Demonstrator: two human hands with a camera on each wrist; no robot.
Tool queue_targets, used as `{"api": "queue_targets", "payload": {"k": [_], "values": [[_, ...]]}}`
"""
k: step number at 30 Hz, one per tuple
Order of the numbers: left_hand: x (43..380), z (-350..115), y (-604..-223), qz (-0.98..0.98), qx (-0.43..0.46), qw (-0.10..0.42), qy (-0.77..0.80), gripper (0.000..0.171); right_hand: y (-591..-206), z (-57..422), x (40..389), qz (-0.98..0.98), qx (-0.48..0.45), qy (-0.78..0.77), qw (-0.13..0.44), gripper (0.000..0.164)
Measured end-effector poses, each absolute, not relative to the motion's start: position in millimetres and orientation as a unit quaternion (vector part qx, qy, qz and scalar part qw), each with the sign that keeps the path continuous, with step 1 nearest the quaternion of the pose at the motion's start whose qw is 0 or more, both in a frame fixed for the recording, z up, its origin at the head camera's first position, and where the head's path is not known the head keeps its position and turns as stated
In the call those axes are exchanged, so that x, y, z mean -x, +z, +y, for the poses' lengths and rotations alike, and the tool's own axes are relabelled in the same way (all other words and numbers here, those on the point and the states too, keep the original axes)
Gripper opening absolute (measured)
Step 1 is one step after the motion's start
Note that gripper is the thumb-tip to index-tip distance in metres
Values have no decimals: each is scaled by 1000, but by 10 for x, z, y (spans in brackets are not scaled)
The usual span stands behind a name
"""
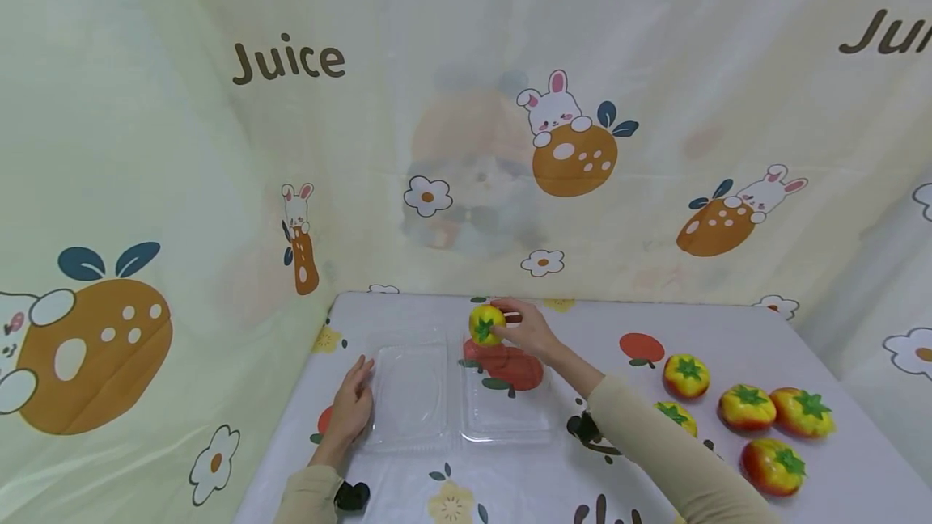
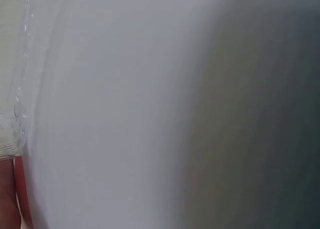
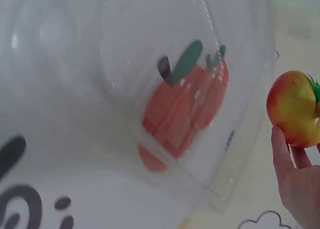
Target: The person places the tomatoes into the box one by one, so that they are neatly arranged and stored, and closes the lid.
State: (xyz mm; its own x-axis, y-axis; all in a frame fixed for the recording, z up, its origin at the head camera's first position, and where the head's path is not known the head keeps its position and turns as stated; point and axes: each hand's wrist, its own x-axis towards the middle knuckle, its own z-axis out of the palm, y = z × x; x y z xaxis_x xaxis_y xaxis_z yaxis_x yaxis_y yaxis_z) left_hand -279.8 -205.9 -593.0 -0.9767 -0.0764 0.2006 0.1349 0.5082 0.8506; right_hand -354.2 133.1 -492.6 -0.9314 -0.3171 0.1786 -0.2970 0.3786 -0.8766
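Five loose fruits (image 1: pixel 747 408) are lying on the worktop (image 1: pixel 837 467) at the right, well apart from the box (image 1: pixel 457 395); a printed cloth is covering the worktop and a cartoon backdrop (image 1: pixel 291 61) reading "Juice" is hanging behind. Nothing is sitting between the right hand (image 1: pixel 530 330) and the box. The clear hinged box is lying open and flat, both halves side by side, with the cloth's red fruit print showing through the right half. The right hand is pinching a fruit (image 1: pixel 485 324) with curled fingers, holding it in the air over the far edge of the right half, not touching the plastic as far as the head view shows. The held fruit is looking yellow on top with a green calyx; the right wrist view is showing it yellow shading to red (image 3: pixel 294 109), smooth and rounded, with fingers (image 3: pixel 281 154) under it. The left hand (image 1: pixel 353 407) is resting with straight fingers on the worktop, touching the left edge of the box's left half. The left wrist view is mostly blur, only a clear plastic rim (image 2: pixel 20 104) showing.
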Motion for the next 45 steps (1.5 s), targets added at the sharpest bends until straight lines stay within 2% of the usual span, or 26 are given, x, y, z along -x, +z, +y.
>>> {"api": "queue_targets", "payload": {"k": [5, 12, 17, 23, 45], "values": [[2812, -2060, -5949, -861, 9, 94, -500, 52, -5106, 1212, 3508, 837, 164, -522, 25, 44], [2829, -2018, -5928, -861, 6, 94, -500, 53, -5265, 1168, 3501, 851, 138, -507, 12, 44], [2809, -2014, -5930, -863, -6, 87, -498, 53, -5371, 1150, 3459, 847, 128, -515, 23, 46], [2808, -2031, -5958, -861, -4, 89, -500, 53, -5419, 1103, 3448, 867, 90, -490, 19, 48], [2832, -2066, -5963, -863, -11, 87, -498, 52, -5386, 1105, 3471, 861, 63, -504, 29, 50]]}}
